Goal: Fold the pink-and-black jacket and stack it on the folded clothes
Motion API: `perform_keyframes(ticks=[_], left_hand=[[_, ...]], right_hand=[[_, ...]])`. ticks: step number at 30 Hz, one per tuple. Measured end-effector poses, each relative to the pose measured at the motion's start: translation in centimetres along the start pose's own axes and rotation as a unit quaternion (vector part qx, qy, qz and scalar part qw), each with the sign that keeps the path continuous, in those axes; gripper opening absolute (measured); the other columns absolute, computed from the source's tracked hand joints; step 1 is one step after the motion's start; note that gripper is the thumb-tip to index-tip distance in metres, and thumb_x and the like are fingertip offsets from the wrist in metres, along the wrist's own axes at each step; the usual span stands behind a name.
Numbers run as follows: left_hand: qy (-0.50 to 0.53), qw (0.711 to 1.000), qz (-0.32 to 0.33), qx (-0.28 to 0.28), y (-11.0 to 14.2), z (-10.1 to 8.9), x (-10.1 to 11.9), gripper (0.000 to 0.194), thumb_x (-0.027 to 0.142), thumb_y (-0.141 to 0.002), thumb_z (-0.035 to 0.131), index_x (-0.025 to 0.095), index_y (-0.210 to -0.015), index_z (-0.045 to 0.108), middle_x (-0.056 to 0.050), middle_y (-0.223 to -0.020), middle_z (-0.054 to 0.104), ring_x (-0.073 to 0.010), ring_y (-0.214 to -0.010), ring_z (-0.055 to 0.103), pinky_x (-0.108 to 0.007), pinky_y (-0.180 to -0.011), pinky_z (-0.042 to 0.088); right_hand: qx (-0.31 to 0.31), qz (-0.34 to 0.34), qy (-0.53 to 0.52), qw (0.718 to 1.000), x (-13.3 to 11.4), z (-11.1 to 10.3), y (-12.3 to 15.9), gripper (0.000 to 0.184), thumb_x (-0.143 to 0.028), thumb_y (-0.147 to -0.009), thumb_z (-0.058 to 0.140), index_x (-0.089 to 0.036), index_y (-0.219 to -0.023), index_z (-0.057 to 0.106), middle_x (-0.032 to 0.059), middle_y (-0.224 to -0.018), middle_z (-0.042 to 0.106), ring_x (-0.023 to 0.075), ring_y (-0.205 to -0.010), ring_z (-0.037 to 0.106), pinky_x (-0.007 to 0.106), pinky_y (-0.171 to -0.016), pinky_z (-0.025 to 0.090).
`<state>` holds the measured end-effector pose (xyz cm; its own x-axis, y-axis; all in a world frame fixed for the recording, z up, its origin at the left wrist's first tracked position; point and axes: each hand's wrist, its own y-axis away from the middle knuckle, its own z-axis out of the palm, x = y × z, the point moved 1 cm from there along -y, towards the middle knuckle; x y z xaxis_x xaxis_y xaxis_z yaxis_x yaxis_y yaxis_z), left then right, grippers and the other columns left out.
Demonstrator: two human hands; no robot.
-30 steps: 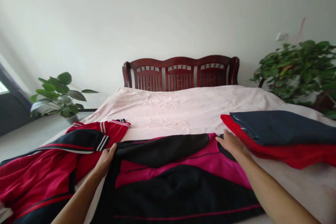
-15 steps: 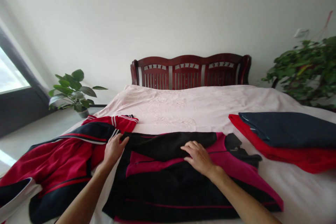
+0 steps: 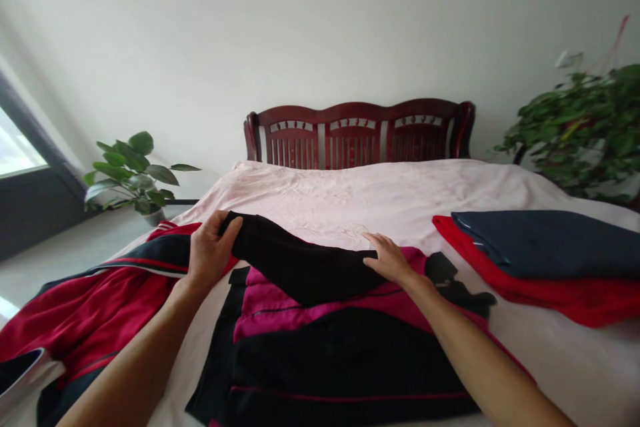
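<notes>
Black sleeve (image 3: 300, 263): end pinched by left hand (image 3: 207, 255) fingers, lifted.

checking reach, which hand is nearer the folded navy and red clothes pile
Right. The right hand rests on the black sleeve just left of the pile; the left hand grips the sleeve's far end.

Black-and-magenta jacket (image 3: 340, 347), red-and-navy jacket (image 3: 100, 300), pale pink bedspread (image 3: 350, 193).
</notes>
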<state>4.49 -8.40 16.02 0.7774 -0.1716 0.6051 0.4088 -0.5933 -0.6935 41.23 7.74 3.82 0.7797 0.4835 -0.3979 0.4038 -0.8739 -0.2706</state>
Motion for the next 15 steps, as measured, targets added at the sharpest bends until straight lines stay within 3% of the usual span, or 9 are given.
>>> perform_keyframes(ticks=[4,7,9,12,15], left_hand=[[0.120,0.988,0.073,0.060,-1.4,-0.4,5.3,0.015,0.033,-0.083,0.066,0.020,-0.077,0.061,0.008,-0.060,0.054,-0.0080,-0.054,0.046,-0.019,-0.053,0.039],[0.137,0.971,0.154,0.118,-1.9,-1.1,8.3,0.012,0.029,-0.081,0.069,0.020,-0.077,0.062,0.009,-0.059,0.055,-0.0069,-0.053,0.046,-0.018,-0.054,0.038],[0.087,0.968,0.179,0.150,-1.8,-1.5,9.4,0.012,0.031,-0.080,0.069,0.020,-0.078,0.065,0.008,-0.061,0.057,-0.0072,-0.054,0.047,-0.019,-0.054,0.038],[-0.033,0.976,0.144,0.159,-1.6,-2.0,9.9,0.017,0.037,-0.084,0.064,0.020,-0.082,0.067,0.007,-0.064,0.058,-0.0091,-0.058,0.050,-0.021,-0.057,0.038],[-0.098,0.980,0.090,0.151,-1.2,-2.5,9.5,0.025,0.043,-0.088,0.058,0.020,-0.087,0.068,0.006,-0.068,0.060,-0.0115,-0.063,0.053,-0.024,-0.064,0.040]], right_hand=[[-0.074,-0.016,-0.026,0.997,1.4,-1.4,-2.2,0.071,-0.021,-0.062,0.061,-0.022,-0.133,0.059,0.0102,-0.138,0.060,0.0310,-0.129,0.050,0.042,-0.106,0.037],[-0.115,-0.033,-0.060,0.991,2.2,-1.8,-2.7,0.045,-0.023,-0.060,0.060,-0.023,-0.103,0.072,0.0058,-0.108,0.073,0.0282,-0.106,0.062,0.035,-0.090,0.045],[-0.141,-0.034,-0.090,0.985,3.0,-2.2,-2.6,0.028,-0.025,-0.060,0.058,-0.020,-0.084,0.071,0.0033,-0.085,0.072,0.0241,-0.086,0.064,0.030,-0.076,0.046],[-0.176,-0.030,-0.146,0.973,4.8,-3.6,-1.9,0.022,-0.030,-0.062,0.053,-0.017,-0.075,0.066,-0.0002,-0.068,0.065,0.0176,-0.066,0.058,0.025,-0.060,0.042],[-0.192,-0.028,-0.191,0.962,6.5,-5.6,-1.1,0.027,-0.030,-0.065,0.046,-0.017,-0.078,0.065,-0.0013,-0.066,0.062,0.0152,-0.061,0.055,0.024,-0.056,0.039]])
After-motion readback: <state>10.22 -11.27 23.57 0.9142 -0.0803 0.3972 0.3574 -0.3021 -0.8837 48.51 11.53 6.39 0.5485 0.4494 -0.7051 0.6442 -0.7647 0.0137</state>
